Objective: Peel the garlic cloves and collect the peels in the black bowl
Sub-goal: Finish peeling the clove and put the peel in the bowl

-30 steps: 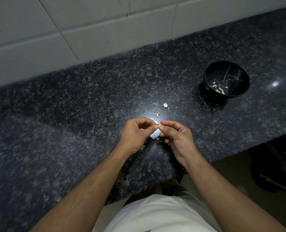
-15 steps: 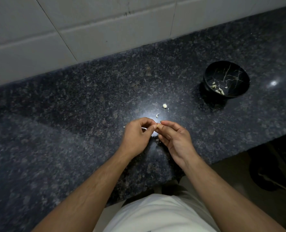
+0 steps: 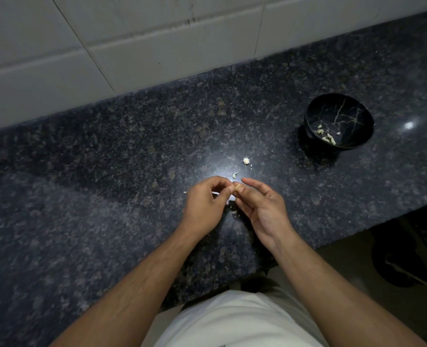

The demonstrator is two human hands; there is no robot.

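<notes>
Speckled surface (image 3: 107,196) staying as before | left hand (image 3: 204,206) still pinching garlic clove (image 3: 238,188) | right hand (image 3: 260,206) fingers uncurling (index now lifting), thumb remaining on clove

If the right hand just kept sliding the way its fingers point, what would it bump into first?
Most likely the left hand: the right hand has its fingers aimed up-left, and their tips already meet around the small garlic clove pinched between them. Depth is hard to judge from this single view.
</notes>
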